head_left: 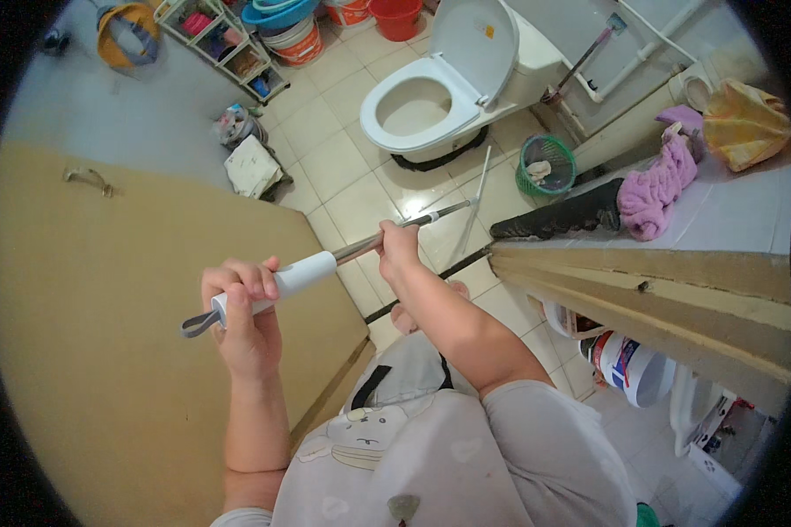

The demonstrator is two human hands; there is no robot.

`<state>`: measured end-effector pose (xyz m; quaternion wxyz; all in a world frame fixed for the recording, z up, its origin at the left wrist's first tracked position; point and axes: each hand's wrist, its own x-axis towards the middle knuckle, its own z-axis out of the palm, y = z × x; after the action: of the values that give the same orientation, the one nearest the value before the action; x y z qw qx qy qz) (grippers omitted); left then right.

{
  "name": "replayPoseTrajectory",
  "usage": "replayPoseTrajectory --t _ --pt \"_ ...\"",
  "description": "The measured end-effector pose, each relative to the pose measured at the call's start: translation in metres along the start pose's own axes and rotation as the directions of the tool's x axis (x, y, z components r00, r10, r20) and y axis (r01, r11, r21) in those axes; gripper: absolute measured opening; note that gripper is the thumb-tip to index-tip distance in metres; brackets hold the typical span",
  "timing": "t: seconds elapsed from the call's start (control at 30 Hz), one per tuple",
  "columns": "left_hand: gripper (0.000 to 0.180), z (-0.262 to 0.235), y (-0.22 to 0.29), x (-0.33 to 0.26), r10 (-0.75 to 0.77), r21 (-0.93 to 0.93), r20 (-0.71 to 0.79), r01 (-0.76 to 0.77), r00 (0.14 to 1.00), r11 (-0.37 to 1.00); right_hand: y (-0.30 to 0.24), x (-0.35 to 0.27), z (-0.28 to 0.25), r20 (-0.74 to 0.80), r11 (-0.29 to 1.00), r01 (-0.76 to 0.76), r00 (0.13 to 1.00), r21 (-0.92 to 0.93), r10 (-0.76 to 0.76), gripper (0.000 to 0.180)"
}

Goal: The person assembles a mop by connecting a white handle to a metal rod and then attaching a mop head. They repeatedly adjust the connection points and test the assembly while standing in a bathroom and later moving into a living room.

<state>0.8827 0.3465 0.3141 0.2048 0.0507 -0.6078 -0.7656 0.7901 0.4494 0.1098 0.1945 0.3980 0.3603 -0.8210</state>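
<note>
My left hand grips the white end grip of a long mop handle, with a grey hanging loop sticking out behind it. My right hand holds the metal shaft further down. The shaft runs up and right to a thin flat white mop frame standing on the pale tiled floor just in front of a white toilet with its lid up.
A tan wooden door fills the left. A counter on the right carries a purple towel and a yellow cloth. A green waste basket stands by the toilet. Buckets, basins and a rack line the far wall. Tubs sit under the counter.
</note>
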Motion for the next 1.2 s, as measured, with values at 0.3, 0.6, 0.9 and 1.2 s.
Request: replayPoseTrajectory --t 0.3,0.6,0.9,1.2 --pt "0.016 0.035 -0.026 0.069 -0.041 0.002 -0.113 0.041 0.993 0.999 -0.032 0.048 0.021 -0.03 0.993 -0.113 0.993 -0.024 0.112 0.054" --pt "0.011 0.041 -0.075 0.1 -0.126 0.088 -0.092 0.134 0.988 0.987 -0.04 0.115 0.018 -0.062 0.98 -0.2 0.978 -0.013 0.199 0.064" --pt "0.015 0.02 -0.015 0.103 -0.081 0.364 -0.099 0.112 0.992 0.925 0.026 0.089 0.075 0.099 0.919 -0.392 0.917 0.036 0.387 0.049" --pt "0.019 0.018 0.026 0.061 -0.041 0.395 0.107 -0.005 0.993 0.918 0.064 0.05 0.054 0.099 0.963 -0.236 0.963 -0.131 0.249 0.087"
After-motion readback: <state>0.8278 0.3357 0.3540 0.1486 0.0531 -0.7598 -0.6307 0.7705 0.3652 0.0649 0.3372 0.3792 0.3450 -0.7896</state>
